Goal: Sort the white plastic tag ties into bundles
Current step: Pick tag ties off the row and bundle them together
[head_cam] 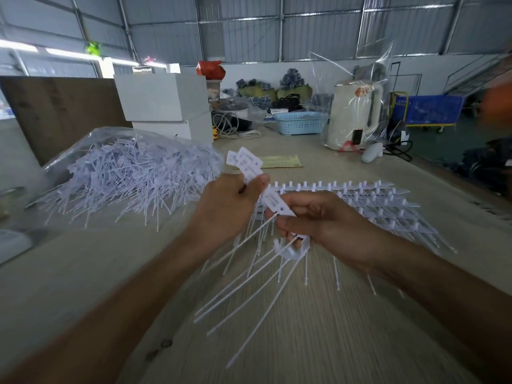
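Observation:
Above the table's middle, my left hand [231,202] pinches a small stack of white tag ties [246,164] by their flat label ends, thumb on top. My right hand [313,225] grips the same handful lower down, fingers curled round the heads; the thin tails [249,281] fan down and to the left over the table. A big loose heap of white tag ties [133,173] spills from a clear plastic bag at the left. Behind my right hand lie neat rows of aligned tag ties [371,206], heads toward the far side.
The wood-grain table [318,342] stretches ahead. At the back stand white boxes [163,98], a blue basket [300,122], a white kettle in clear wrap [353,115], a white handheld scanner [371,152] and a yellow paper [279,161]. A brown board [61,112] leans at the left.

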Tool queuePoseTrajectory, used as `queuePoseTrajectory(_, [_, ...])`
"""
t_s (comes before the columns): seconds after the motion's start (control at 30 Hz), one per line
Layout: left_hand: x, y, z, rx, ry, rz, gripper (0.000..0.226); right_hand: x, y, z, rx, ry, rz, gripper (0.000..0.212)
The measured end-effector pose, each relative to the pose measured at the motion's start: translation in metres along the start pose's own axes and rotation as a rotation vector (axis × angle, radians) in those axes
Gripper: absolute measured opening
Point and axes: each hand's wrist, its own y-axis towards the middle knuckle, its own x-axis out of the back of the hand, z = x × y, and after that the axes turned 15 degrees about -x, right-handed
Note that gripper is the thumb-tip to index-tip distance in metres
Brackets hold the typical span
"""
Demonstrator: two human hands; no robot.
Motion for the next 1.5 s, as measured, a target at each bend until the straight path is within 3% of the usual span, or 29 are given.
queuePoseTrajectory(0.1, [0.018, 0.006, 0.015, 0.288, -0.232, -0.09, 0.046, -0.01, -0.003, 0.0, 0.103, -0.231, 0.011, 0.014])
queuePoseTrajectory(0.2, [0.036, 0.01, 0.022, 0.286, -0.377, -0.145, 0.046, -0.021, -0.002, 0.001, 0.099, -0.166, 0.023, 0.02])
queuePoseTrajectory(0.33, [0.026, 0.004, 0.01, 0.168, -0.48, 0.091, 0.041, -0.017, 0.002, -0.002, 0.032, 0.06, -0.02, 0.028])
queuePoseTrajectory(0.43, [0.017, -0.002, 0.001, 0.189, -0.558, 0.261, 0.05, -0.016, 0.004, -0.004, -0.002, 0.166, -0.116, 0.026])
queuePoseTrajectory(0.5, [0.014, -0.005, -0.005, 0.112, -0.541, 0.283, 0.053, -0.016, 0.005, -0.007, -0.02, 0.188, -0.145, 0.024])
queuePoseTrajectory(0.6, [0.007, -0.009, -0.012, -0.156, -0.345, 0.239, 0.05, -0.017, 0.006, -0.011, -0.015, 0.168, -0.143, 0.023])
queuePoseTrajectory(0.67, [0.004, -0.008, -0.01, -0.209, -0.248, 0.213, 0.054, -0.018, 0.007, -0.013, -0.012, 0.159, -0.14, 0.023])
queuePoseTrajectory(0.8, [0.003, -0.005, -0.004, -0.139, -0.232, 0.117, 0.052, -0.018, 0.01, -0.015, 0.003, 0.119, -0.174, 0.021])
queuePoseTrajectory(0.87, [0.004, -0.005, -0.005, -0.084, -0.283, 0.07, 0.052, -0.017, 0.011, -0.013, 0.066, 0.007, -0.218, 0.011])
queuePoseTrajectory(0.93, [0.003, -0.007, -0.008, -0.039, -0.307, 0.058, 0.053, -0.018, 0.01, -0.013, 0.135, -0.089, -0.246, 0.015])
queuePoseTrajectory(1.1, [0.004, -0.007, -0.01, 0.052, -0.331, 0.118, 0.048, -0.026, 0.006, -0.018, 0.196, -0.226, -0.428, 0.025])
queuePoseTrajectory(1.23, [0.002, -0.007, -0.01, 0.044, -0.155, 0.179, 0.052, -0.037, 0.008, -0.027, 0.175, -0.326, -0.511, 0.031])
queuePoseTrajectory(1.3, [0.008, -0.004, -0.01, -0.04, -0.172, 0.219, 0.051, -0.036, 0.01, -0.027, 0.147, -0.225, -0.46, 0.028])
queuePoseTrajectory(1.4, [0.026, -0.004, -0.009, -0.13, -0.421, 0.354, 0.052, -0.021, 0.008, -0.021, 0.113, 0.061, -0.127, 0.014])
queuePoseTrajectory(1.5, [0.032, -0.008, -0.004, -0.113, -0.613, 0.434, 0.043, -0.01, 0.005, -0.018, 0.08, 0.097, 0.149, 0.016])
